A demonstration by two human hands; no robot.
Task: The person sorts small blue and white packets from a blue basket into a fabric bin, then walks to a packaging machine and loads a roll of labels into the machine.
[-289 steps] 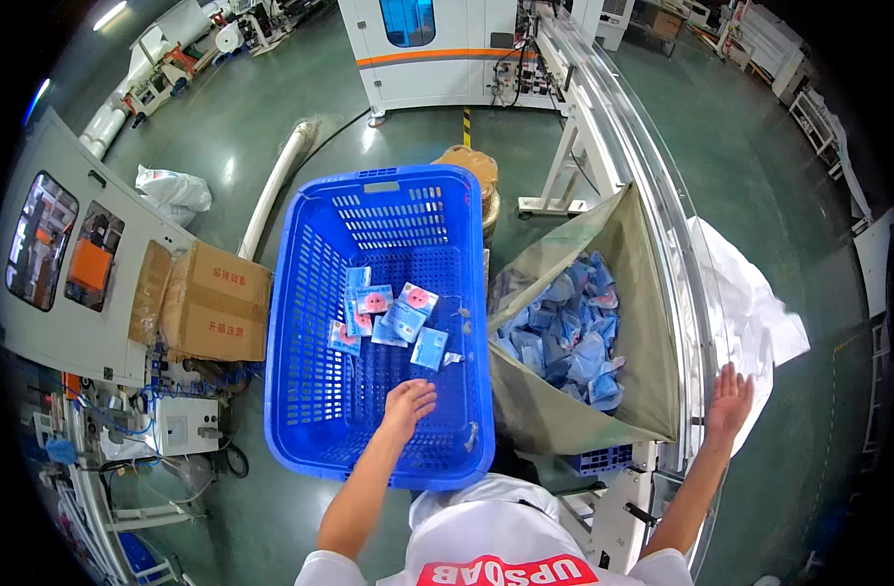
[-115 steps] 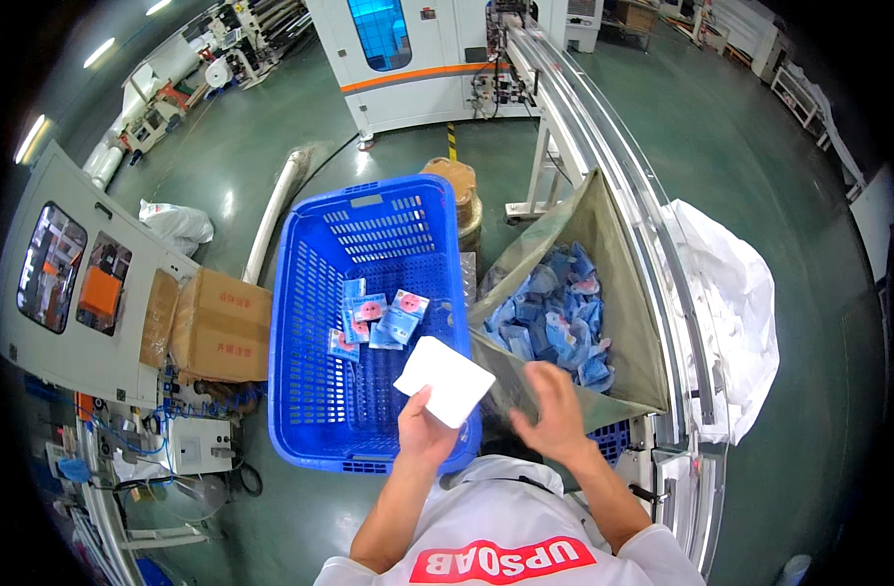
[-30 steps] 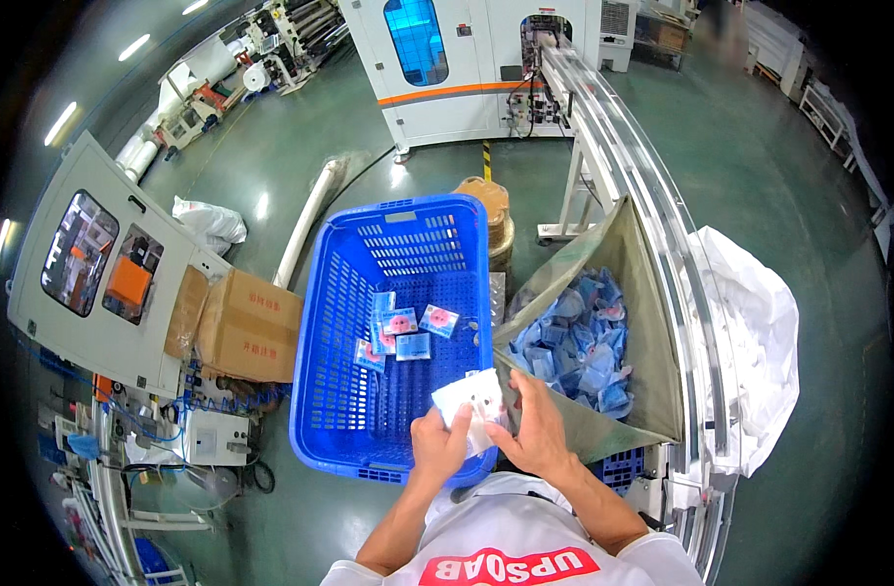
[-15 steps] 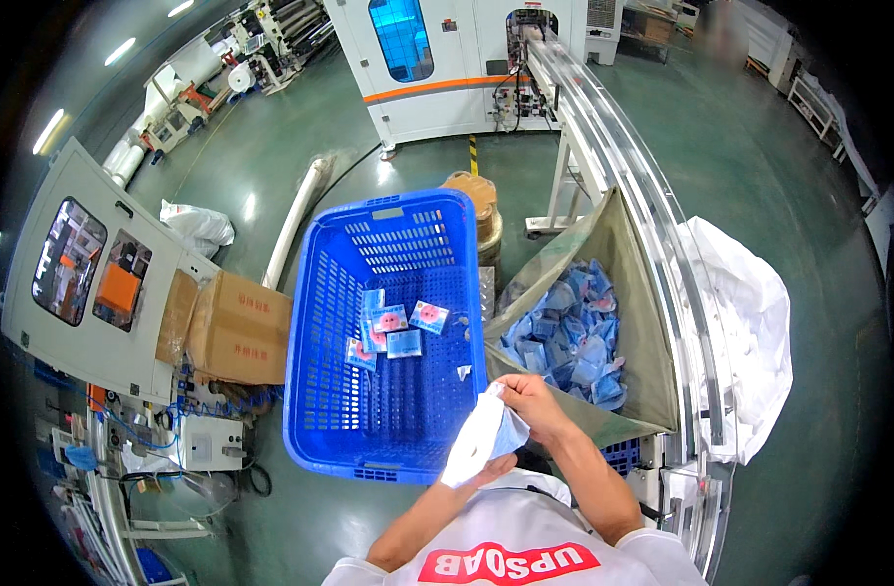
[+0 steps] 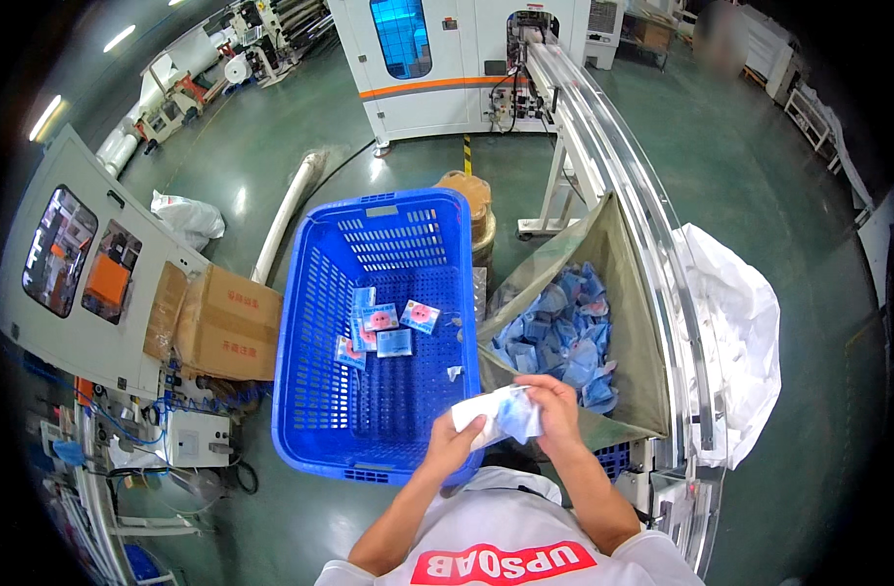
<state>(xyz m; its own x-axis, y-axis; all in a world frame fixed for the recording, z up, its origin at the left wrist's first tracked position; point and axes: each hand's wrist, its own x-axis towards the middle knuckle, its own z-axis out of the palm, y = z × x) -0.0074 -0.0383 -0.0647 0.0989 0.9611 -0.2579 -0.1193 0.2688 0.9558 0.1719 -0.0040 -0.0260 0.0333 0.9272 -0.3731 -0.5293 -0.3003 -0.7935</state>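
My left hand (image 5: 453, 441) pinches the left end of a folded stack of white tissue (image 5: 478, 406), thumb on top. At its other end my right hand (image 5: 558, 410) is closed on a crumpled blue-and-white plastic wrapper (image 5: 517, 417), which lies partly over the tissue. Both hands are above the near right corner of a blue plastic crate (image 5: 374, 205). Inside the crate lie several small tissue packs (image 5: 394, 343), blue with pink printing. To the right, an open grey-green bag (image 5: 642, 381) is heaped with blue wrappers (image 5: 564, 332).
A conveyor rail (image 5: 652, 195) curves along my right from a white machine (image 5: 437, 98). Beyond it stands a large white sack (image 5: 740, 342). Left of the crate are cardboard boxes (image 5: 230, 322) and a grey machine cabinet (image 5: 125, 215). A long white roll (image 5: 289, 215) lies on the floor.
The white tissue has turned from steeply slanted to nearly level. My left hand has come out from beneath it to its left end, and the blue wrapper now bunches at my right hand.
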